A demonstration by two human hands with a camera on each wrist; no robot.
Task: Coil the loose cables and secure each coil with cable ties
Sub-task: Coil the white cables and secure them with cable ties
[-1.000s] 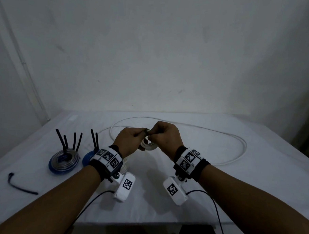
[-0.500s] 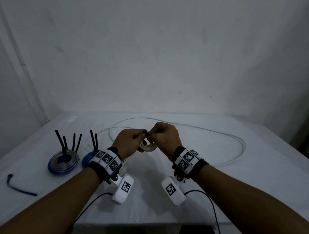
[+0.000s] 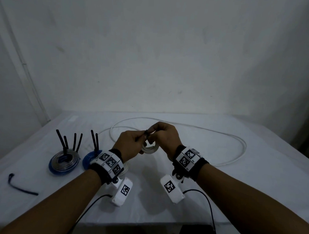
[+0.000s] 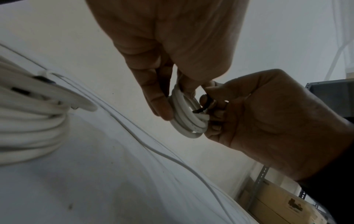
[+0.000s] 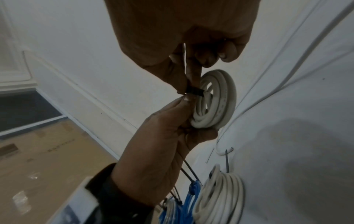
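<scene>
Holding a small white cable coil (image 3: 149, 149) up over the table (image 3: 217, 190), both hands meet in the middle. The left hand (image 3: 129, 145) curls its fingers round the coil and pinches the black cable tie (image 5: 194, 92) at its top. The right hand (image 3: 164, 137) pinches the other end of the tie with its thumb and first finger.

To do this well, I think the tie's tail should go into its little head and be pulled slowly, with the loops kept flat together so none slip out.

Only the head view shows the long loose white cable (image 3: 234, 143) lying on the table behind the hands, 2 blue coils (image 3: 64, 163) with ties sticking up, and 1 spare tie (image 3: 21, 189) lying alone. The right wrist view alone shows the tie wrapped over the coil. The left wrist view shows the tie's thin tip (image 4: 198, 110) poking out.
</scene>
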